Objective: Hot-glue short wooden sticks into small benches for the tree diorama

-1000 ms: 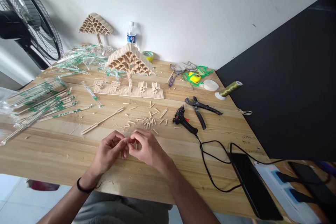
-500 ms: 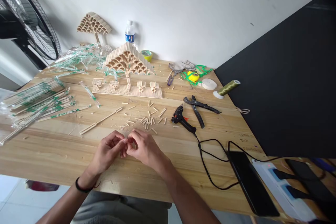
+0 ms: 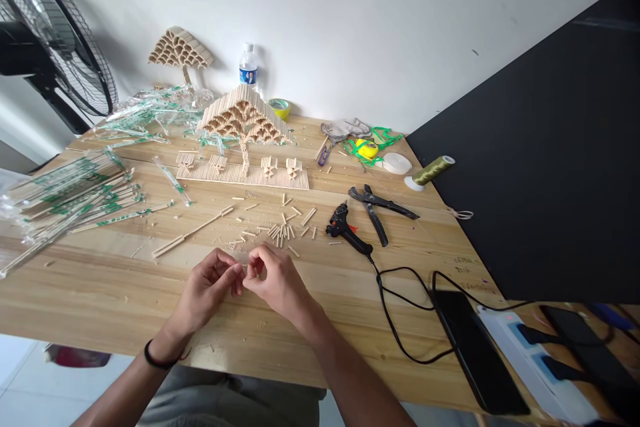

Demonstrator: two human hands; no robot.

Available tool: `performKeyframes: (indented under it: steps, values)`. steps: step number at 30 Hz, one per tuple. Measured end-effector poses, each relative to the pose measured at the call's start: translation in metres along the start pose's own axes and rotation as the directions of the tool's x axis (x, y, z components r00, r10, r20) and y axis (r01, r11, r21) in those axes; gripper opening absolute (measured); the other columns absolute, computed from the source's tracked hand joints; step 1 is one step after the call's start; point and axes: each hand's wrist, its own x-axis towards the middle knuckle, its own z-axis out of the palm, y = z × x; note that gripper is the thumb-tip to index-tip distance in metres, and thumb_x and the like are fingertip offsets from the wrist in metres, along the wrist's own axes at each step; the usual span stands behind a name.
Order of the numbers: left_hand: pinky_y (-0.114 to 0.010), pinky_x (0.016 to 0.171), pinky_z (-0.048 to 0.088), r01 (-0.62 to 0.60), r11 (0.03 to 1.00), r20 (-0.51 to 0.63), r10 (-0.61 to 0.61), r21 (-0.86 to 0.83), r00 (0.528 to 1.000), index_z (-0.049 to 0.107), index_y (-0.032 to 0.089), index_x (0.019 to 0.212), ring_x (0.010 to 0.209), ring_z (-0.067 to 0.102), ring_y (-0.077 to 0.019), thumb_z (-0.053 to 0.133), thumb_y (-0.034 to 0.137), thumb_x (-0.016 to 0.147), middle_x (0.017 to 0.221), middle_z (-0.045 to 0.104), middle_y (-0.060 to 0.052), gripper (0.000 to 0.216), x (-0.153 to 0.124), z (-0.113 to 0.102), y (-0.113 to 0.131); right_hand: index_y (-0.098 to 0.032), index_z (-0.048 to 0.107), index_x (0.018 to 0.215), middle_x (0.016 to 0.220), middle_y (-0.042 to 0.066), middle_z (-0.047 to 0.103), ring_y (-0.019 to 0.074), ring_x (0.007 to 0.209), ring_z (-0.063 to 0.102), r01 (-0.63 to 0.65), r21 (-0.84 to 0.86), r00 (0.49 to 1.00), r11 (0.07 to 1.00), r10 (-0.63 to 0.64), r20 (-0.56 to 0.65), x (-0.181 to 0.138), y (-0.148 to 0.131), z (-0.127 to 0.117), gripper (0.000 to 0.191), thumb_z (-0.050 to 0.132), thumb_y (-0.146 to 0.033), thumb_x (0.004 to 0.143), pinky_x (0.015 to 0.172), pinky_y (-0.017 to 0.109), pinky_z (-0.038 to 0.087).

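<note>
My left hand (image 3: 207, 290) and my right hand (image 3: 273, 280) meet fingertip to fingertip low over the wooden table (image 3: 100, 293). Both are pinched closed on something tiny that I cannot make out. Just beyond them lies a scatter of short cut wooden sticks (image 3: 283, 230). A long chopstick (image 3: 193, 232) lies to the left of that scatter. Further back stands a model made of sticks (image 3: 245, 140), a peaked roof on a post above a flat base with small benches.
A black glue gun (image 3: 345, 230) and black pliers (image 3: 377, 207) lie to the right, with a cable running to a power strip (image 3: 520, 353). A dark phone (image 3: 477, 350) lies near it. Wrapped chopsticks (image 3: 75, 197) pile at left. A fan (image 3: 45, 33), a bottle (image 3: 249, 67) and a thread spool (image 3: 433, 171) stand behind.
Both hands stay pinched together and have shifted only slightly on the table. The view has drifted a little.
</note>
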Motion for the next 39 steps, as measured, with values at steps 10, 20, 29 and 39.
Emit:
performKeyframes:
  steps: [10,20,29,39]
  values:
    - [-0.024,0.054,0.053,-0.029,0.997,-0.094,0.022,-0.072,0.995,0.061,0.017,0.088,0.056,0.066,-0.0129,0.077,0.05,0.093,0.074,0.074,-0.003,0.037,0.0,0.0,0.001,-0.024,0.055,0.077,0.072,-0.003,0.063,0.0153,0.066,0.059,-0.203,0.273,0.976,0.94,0.215,-0.017,0.006,-0.005,-0.017,0.013,0.06,-0.012,0.074,0.066,0.027,0.051]
    - [-0.026,0.058,0.058,-0.045,0.994,-0.097,0.035,-0.104,0.995,0.061,0.017,0.097,0.068,0.073,-0.0154,0.072,0.049,0.096,0.104,0.078,-0.01,0.034,0.002,0.001,-0.004,-0.022,0.059,0.079,0.069,-0.001,0.06,0.0152,0.061,0.054,-0.217,0.285,0.976,0.934,0.216,0.036,0.009,0.0,-0.026,0.008,0.057,-0.022,0.086,0.057,0.026,0.041]
    - [-0.028,0.065,0.057,-0.181,0.983,-0.077,0.182,0.022,0.98,0.067,0.017,0.104,0.068,0.069,-0.0142,0.07,0.044,0.099,0.094,0.075,-0.006,0.027,0.018,-0.011,0.014,-0.022,0.058,0.085,0.075,0.0,0.059,0.0149,0.065,0.055,-0.228,0.343,0.96,0.911,0.269,-0.076,0.014,0.019,-0.032,0.026,0.054,-0.042,0.101,0.063,0.027,0.045]
    - [-0.031,0.081,0.058,-0.215,0.969,0.167,0.194,0.123,0.967,0.068,0.018,0.126,0.081,0.073,-0.0183,0.073,0.041,0.097,0.081,0.075,-0.003,0.038,0.099,-0.03,0.023,-0.024,0.048,0.066,0.051,-0.005,0.046,0.0119,0.045,0.044,-0.214,0.325,0.936,0.921,0.288,-0.202,0.023,0.048,-0.048,0.051,0.04,-0.053,0.107,0.048,0.025,0.037]
